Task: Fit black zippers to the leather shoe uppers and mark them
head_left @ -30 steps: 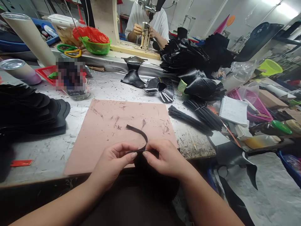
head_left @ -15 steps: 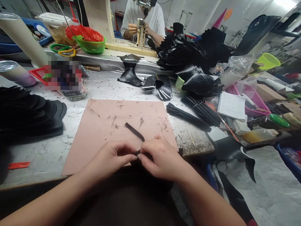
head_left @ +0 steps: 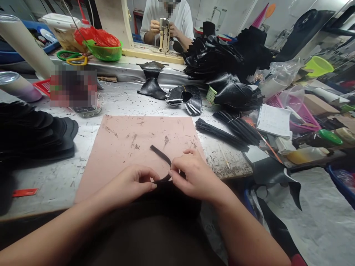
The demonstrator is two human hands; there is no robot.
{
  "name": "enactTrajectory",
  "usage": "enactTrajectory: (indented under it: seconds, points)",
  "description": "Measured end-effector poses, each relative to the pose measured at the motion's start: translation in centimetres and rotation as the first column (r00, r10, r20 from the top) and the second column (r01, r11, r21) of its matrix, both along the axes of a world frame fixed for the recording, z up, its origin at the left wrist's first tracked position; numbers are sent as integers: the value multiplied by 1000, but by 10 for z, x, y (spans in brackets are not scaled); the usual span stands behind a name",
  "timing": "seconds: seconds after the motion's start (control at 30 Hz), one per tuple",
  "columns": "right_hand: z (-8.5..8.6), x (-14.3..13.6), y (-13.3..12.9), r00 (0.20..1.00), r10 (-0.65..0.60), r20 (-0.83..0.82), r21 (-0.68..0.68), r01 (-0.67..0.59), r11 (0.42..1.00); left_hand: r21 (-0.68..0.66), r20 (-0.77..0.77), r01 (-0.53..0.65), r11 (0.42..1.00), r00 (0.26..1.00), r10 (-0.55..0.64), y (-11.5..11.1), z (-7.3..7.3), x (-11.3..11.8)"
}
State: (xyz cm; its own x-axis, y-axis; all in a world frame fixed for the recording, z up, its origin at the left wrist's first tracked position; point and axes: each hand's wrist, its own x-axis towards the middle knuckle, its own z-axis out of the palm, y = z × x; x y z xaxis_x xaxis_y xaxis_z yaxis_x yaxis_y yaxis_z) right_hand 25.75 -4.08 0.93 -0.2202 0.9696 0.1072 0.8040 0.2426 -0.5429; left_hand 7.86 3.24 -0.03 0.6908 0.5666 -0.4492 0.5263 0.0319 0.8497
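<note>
A narrow black strip (head_left: 161, 153) curves over the pink board (head_left: 122, 147), its far end lying free on the board. My right hand (head_left: 191, 173) pinches the strip between thumb and forefinger near the board's front edge. Just to the left, my left hand (head_left: 138, 179) has its thumb and finger closed on the near stretch of the strip. Below both hands a dark piece (head_left: 177, 194) hangs at the table edge; its outline merges with the dark clothing, and whether it joins the strip I cannot tell.
Black cut pieces (head_left: 36, 133) are stacked at the left. Bundles of black strips (head_left: 222, 135) lie right of the board, near a spiral notebook (head_left: 273, 120). Shiny black pieces (head_left: 222, 59) are heaped at the back. Across the table a person (head_left: 166, 26) sits behind a machine.
My hands have moved slightly apart, the right one shifting right along the strip. More of the strip shows between them, and its free end has slid a little to the right.
</note>
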Motion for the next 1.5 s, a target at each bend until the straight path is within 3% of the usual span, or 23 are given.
enactTrajectory:
  seconds: [0.23, 0.67, 0.9, 1.13, 1.37, 1.5]
  points:
    - [5, -4, -5, 998, 66, -14, -136, -67, 988, 33, -41, 44, 998, 998, -42, -2, -1, -1]
    - [-1, -5, -5, 998, 55, -6, -149, -56, 987, 63, -19, 141, 988, 990, -140, -2, -2, -5]
    - [1, -9, -5, 996, 83, 12, -173, -80, 982, 220, -26, 270, 937, 962, -271, -2, 4, 5]
    - [1, 7, -6, 998, 55, -12, -181, -56, 982, 123, -117, 243, 962, 966, -229, -2, 4, 7]
    - [-1, 7, -5, 998, 45, -32, -212, -50, 976, 102, -98, 328, 939, 943, -319, 2, 1, 8]
    - [2, 5, -6, 999, 33, -32, -186, -39, 982, 128, -42, 285, 950, 958, -282, 1, 0, 14]
